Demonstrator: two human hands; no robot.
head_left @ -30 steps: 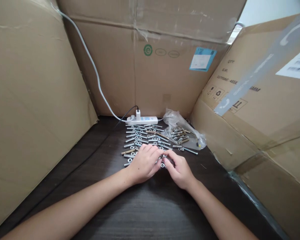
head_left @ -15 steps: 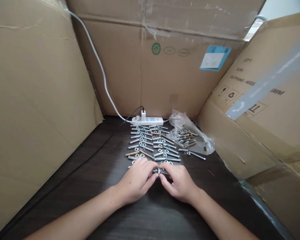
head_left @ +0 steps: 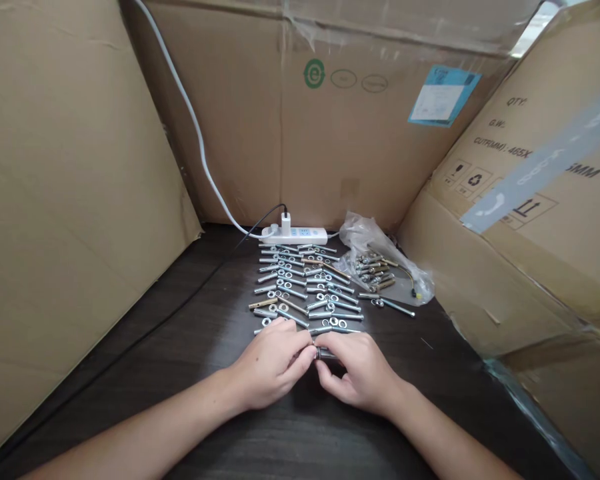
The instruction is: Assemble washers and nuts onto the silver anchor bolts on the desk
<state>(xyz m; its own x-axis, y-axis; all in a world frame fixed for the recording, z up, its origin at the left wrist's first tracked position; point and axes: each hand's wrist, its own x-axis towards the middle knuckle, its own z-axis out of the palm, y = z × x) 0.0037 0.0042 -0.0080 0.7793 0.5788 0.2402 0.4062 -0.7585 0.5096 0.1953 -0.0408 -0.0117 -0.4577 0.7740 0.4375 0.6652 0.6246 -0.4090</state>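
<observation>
Pinching a cylindrical metal fastener: left hand, right hand.

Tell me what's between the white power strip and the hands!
In the head view, rows of metal rods, nuts and rings lie between the power strip and the left hand and right hand.

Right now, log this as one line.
left hand: fingertips at metal part; right hand: holding same part; beyond: bolts in rows; farther: white power strip
</observation>
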